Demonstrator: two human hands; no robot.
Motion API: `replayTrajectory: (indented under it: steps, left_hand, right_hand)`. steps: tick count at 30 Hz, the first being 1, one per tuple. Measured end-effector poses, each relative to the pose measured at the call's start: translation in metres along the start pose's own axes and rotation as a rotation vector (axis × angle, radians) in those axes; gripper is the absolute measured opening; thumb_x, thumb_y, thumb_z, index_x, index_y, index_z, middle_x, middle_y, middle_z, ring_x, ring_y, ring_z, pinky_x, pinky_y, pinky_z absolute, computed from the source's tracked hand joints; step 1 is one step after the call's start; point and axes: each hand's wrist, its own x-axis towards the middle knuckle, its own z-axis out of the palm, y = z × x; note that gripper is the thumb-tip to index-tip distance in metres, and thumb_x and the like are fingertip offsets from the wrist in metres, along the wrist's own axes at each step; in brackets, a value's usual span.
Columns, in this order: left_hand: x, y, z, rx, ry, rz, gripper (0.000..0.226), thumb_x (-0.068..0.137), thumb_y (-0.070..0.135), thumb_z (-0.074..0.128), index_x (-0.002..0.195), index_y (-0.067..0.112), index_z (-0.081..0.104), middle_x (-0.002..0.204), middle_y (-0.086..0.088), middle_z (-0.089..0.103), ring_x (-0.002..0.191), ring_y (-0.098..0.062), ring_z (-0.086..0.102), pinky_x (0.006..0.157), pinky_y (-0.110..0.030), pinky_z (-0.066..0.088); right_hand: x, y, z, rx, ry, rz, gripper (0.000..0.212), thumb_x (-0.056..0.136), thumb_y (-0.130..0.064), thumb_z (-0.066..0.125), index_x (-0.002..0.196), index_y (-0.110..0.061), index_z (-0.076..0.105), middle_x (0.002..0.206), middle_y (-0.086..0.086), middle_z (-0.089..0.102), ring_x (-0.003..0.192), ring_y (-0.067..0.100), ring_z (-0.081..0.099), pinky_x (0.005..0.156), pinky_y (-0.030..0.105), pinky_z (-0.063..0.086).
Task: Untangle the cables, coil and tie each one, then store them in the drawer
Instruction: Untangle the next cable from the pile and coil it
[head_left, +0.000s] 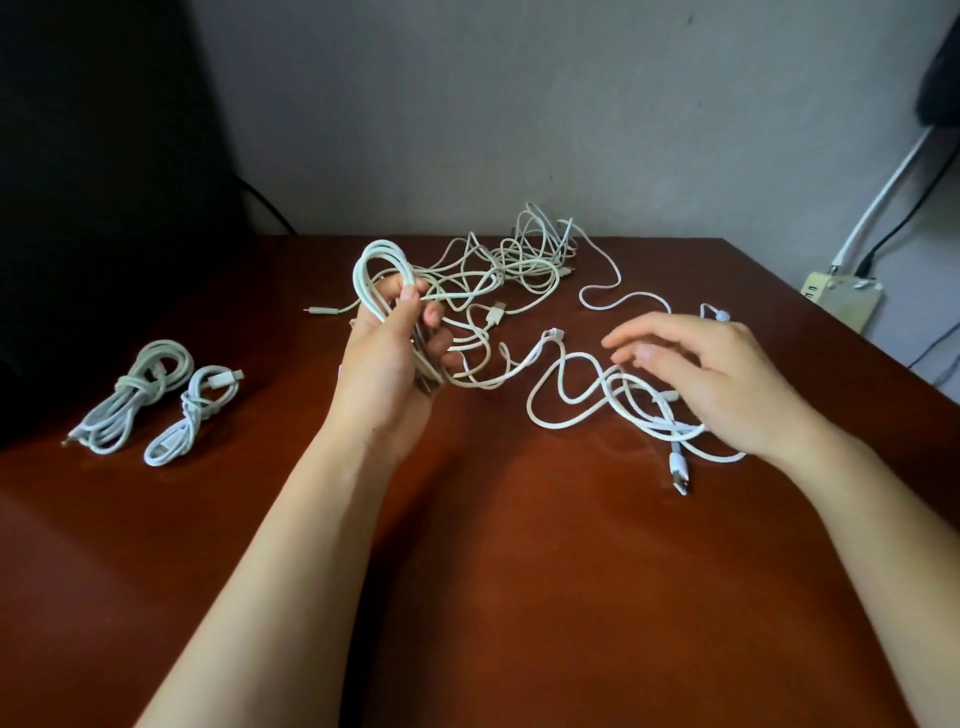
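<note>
**— Where are we on the table?**
— The red-brown table (493, 571) fills most of my view. Its far edge butts the grey wall (519, 104). Its right edge runs off at a slant, with a socket block (841, 301) sitting beyond it. Bare wood shows from my forearms down to the near side, and again in the gap between my two hands.

**— And the cables?**
— The big tangle (519, 260) sits at the back, close to the far edge, loops piled and crossing. A loose cable (571, 395) lies right of centre, looping under my right hand (717, 379), and a plug (679, 473) lies on the near side of it.

**— What's that hand doing?**
— Palm down over the loops, fingers apart and loosely bent, gripping nothing. I can't tell whether the fingertips touch the cable.

**— And the left?**
— My left hand (389, 358) is raised mid-table, thumb and fingers clamped round a coil (379, 270) of several turns. The coil stands upright above my fist, and strands trail off to the right.

**— Any done?**
— Two, well apart from the rest, out near the left edge. The larger tied bundle (135, 395) has the smaller tied bundle (192, 415) just beside it, and both lie flat on the wood.
</note>
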Motion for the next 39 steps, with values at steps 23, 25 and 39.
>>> replayTrajectory:
  steps: [23,25,39]
  left_hand:
    - [-0.003,-0.005,0.002,0.077,-0.149,-0.02,0.011,0.102,0.015,0.039,0.092,0.018,0.044,0.062,0.003,0.042,0.047,-0.008,0.035,0.046,-0.019,0.035]
    - [-0.003,-0.006,0.002,0.071,-0.152,-0.017,0.014,0.102,0.014,0.039,0.089,0.017,0.045,0.062,0.003,0.042,0.047,-0.008,0.035,0.046,-0.019,0.035]
    - [0.001,-0.002,-0.001,-0.016,0.052,-0.028,0.018,0.103,0.014,0.037,0.089,0.018,0.047,0.061,0.004,0.043,0.043,-0.005,0.036,0.043,-0.016,0.035]
  right_hand:
    - [0.002,-0.003,0.007,0.146,0.215,0.079,0.026,0.091,-0.004,0.058,0.087,-0.029,0.061,0.084,-0.009,0.069,0.08,0.003,0.068,0.071,0.022,0.053]
    - [0.002,-0.004,0.006,0.134,0.238,0.011,0.031,0.091,0.0,0.056,0.094,-0.031,0.058,0.105,-0.016,0.067,0.102,0.0,0.063,0.089,0.019,0.05]
    - [-0.003,-0.022,0.013,-0.356,0.62,-0.619,0.012,0.086,-0.006,0.068,0.078,0.003,0.067,0.082,-0.003,0.054,0.083,0.023,0.05,0.087,0.016,0.037]
